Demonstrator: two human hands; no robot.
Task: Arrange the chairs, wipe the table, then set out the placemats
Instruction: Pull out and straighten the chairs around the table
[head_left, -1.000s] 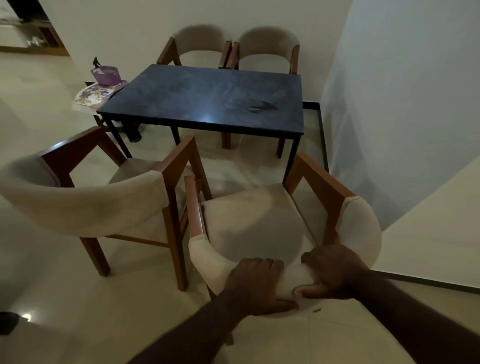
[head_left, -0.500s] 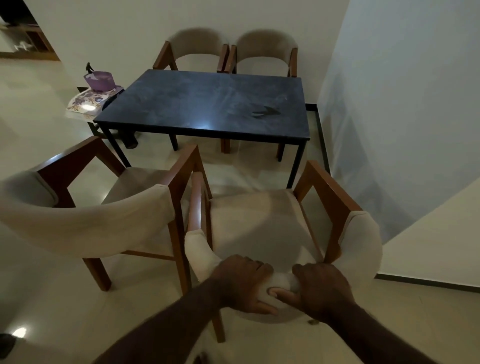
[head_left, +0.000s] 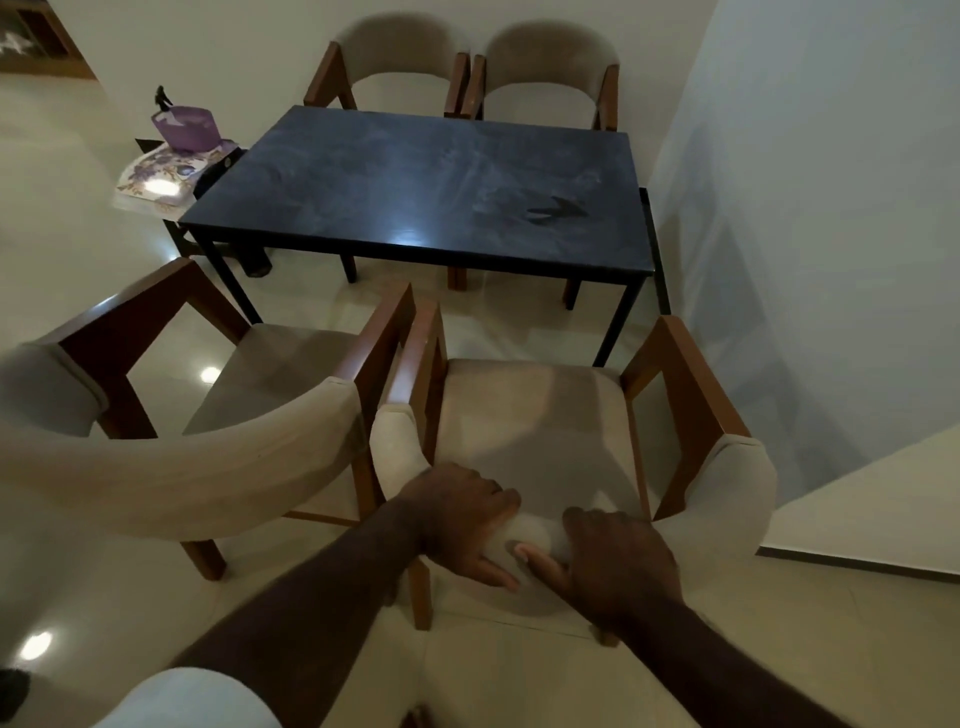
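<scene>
A beige-cushioned wooden armchair (head_left: 540, 415) stands in front of me, facing the dark table (head_left: 426, 182). My left hand (head_left: 462, 514) and my right hand (head_left: 613, 561) both grip the middle of its curved padded backrest, side by side. A second matching chair (head_left: 208, 415) stands touching its left armrest. Two more chairs (head_left: 400, 57) (head_left: 550, 62) sit side by side against the wall behind the table. The dusty tabletop carries a dark smear (head_left: 556, 210) near its right end.
A small side stand left of the table holds floral placemats (head_left: 161, 174) and a purple bowl (head_left: 187, 127). A pale wall (head_left: 805, 208) runs close along the right. Glossy floor tiles (head_left: 62, 571) spread to the left.
The gripped chair has moved left and forward, its left armrest now against the neighbouring chair. My hands have slid closer together on the backrest.
</scene>
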